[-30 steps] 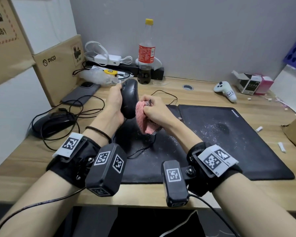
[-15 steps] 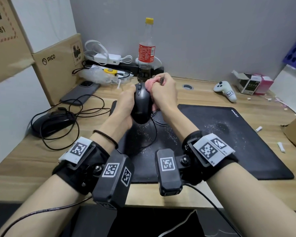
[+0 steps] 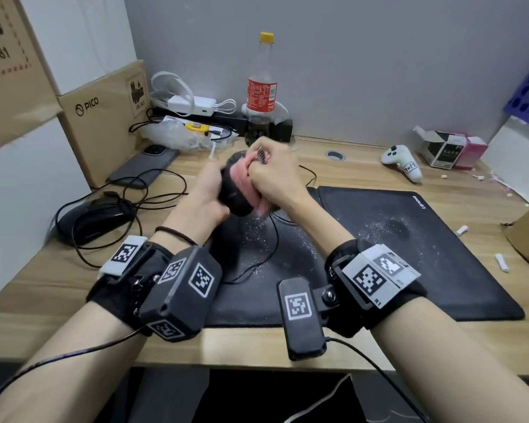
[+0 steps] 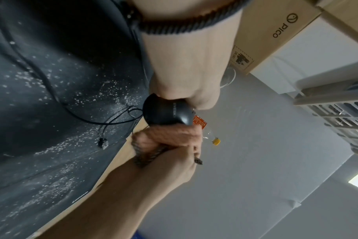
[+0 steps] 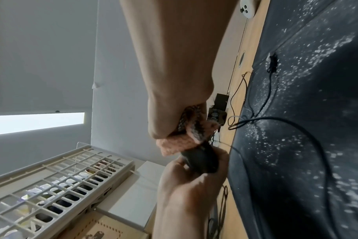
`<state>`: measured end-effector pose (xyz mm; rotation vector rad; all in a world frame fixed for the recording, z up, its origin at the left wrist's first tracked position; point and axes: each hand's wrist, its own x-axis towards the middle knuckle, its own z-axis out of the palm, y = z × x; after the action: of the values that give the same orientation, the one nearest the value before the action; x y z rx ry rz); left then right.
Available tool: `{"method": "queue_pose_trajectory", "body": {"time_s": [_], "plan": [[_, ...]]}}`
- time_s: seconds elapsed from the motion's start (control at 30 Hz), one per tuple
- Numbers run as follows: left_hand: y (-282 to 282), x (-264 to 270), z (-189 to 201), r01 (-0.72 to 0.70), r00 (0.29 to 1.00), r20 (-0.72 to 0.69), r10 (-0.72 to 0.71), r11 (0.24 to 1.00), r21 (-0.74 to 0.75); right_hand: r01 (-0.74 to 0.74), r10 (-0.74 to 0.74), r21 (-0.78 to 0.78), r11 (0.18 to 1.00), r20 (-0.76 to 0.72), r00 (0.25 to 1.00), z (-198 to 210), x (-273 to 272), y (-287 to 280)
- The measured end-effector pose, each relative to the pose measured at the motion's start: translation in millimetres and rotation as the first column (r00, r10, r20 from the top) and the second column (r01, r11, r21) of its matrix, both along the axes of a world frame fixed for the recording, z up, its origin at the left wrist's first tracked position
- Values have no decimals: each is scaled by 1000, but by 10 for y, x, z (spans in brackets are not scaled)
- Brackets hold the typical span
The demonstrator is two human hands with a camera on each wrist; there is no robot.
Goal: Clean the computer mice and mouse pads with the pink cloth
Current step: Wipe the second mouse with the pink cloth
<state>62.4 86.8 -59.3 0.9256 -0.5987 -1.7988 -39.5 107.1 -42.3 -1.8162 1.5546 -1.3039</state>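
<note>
My left hand (image 3: pixel 209 193) grips a black wired mouse (image 3: pixel 234 193) and holds it up above the dark mouse pads (image 3: pixel 409 248). My right hand (image 3: pixel 275 178) is bunched round the pink cloth (image 3: pixel 242 175) and presses it against the mouse's right side. The left wrist view shows the mouse (image 4: pixel 165 113) under my left hand (image 4: pixel 186 77) with the cloth (image 4: pixel 170 135) against it. In the right wrist view the cloth (image 5: pixel 178 143) sits above the mouse (image 5: pixel 200 160). White specks cover both pads. A second black mouse (image 3: pixel 95 218) lies at the desk's left among cables.
A cola bottle (image 3: pixel 261 87) stands at the back behind my hands. A phone (image 3: pixel 144 166) and a PICO carton (image 3: pixel 104 117) lie at the back left. A white controller (image 3: pixel 405 161) and small boxes (image 3: pixel 449 149) sit at the back right. The mouse cable (image 3: pixel 269 248) trails over the left pad.
The mouse and both hands rose and shifted back and right. The cloth went from the mouse's lower right side up toward its top, then down over its right face.
</note>
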Motion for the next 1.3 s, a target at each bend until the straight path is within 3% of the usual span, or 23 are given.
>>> {"method": "queue_pose_trajectory", "body": {"time_s": [0.13,0.23,0.37,0.5,0.6,0.7,0.93,1.3], "plan": [[67,-21,-18,109,994,35,-106,989,-99,159,-155,-16,987,151,976,109,-97,-143],[63,2,-12,92,995,33,-89,991,-101,177,-172,-8,984,181,968,69,-119,-163],[31,-22,34,3,993,-115,-5,1000,-19,23,-15,-65,998,113,993,-18,12,-89],[-50,49,75,-202,978,-35,206,975,95,-140,141,-71,988,16,990,-111,-8,-58],[-104,133,60,-274,950,-113,291,950,147,-264,263,-31,964,-50,964,-191,-85,-25],[-167,159,70,-314,934,-145,326,944,97,-334,337,43,941,-136,932,-292,-80,31],[-262,161,11,-352,917,-180,355,935,47,-171,172,-24,985,115,978,-241,-37,-14],[-263,190,-86,-315,935,-157,319,948,48,-98,103,-35,995,233,967,-175,-19,-15]]}}
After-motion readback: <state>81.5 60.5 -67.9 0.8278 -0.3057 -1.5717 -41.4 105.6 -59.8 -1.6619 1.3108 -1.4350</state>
